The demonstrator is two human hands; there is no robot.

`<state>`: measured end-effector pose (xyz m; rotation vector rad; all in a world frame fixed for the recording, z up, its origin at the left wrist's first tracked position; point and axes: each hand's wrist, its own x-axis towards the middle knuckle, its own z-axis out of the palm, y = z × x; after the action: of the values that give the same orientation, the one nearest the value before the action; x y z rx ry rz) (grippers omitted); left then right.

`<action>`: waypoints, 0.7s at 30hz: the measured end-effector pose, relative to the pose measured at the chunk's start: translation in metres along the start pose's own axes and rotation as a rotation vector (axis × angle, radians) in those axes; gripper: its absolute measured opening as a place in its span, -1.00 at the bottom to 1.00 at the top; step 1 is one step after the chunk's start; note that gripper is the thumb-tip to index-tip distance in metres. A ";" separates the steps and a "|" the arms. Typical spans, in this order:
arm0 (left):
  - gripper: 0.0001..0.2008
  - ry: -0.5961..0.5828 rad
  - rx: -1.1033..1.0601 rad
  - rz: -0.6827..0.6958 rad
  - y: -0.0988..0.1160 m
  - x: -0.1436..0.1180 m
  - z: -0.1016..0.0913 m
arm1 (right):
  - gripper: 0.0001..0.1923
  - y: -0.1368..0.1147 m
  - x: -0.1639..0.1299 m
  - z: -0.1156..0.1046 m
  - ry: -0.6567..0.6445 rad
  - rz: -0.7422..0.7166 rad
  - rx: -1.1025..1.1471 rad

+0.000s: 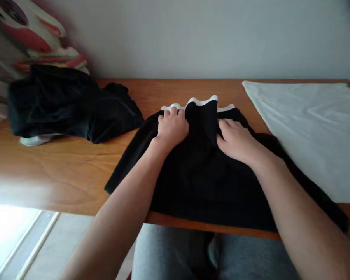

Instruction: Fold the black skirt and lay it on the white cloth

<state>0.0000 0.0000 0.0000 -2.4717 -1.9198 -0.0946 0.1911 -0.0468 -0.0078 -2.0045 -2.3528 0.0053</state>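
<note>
A black skirt (198, 182) with a white-edged waistband (202, 102) lies spread on the wooden table in front of me, its waist end away from me. My left hand (173, 126) is closed on the cloth just below the waistband, left of the middle, with fingers bent over the edge. To the right, my right hand (233, 138) grips the cloth beside a raised fold in the waist. Its fingertips are partly hidden by the black fabric. Between the two hands the waistband stands up in a wavy ridge.
At the left of the wooden table (76, 171) lies a crumpled dark garment (67, 105), with something white under it. A white cloth (312, 132) is spread at the right, partly beside the skirt. Behind are a wall (169, 39) and a red-and-white plush-like thing (46, 35).
</note>
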 end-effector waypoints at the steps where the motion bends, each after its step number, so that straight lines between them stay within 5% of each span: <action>1: -0.55 -0.003 -0.003 -0.003 0.000 0.000 -0.001 | -0.56 0.001 0.000 0.001 0.007 0.000 -0.001; 21: -0.56 -0.037 0.001 -0.009 -0.001 0.002 0.000 | -0.56 0.002 0.001 0.003 0.006 0.022 0.030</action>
<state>-0.0001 0.0018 0.0002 -2.4816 -1.9447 -0.0481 0.1925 -0.0457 -0.0106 -2.0137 -2.3135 0.0354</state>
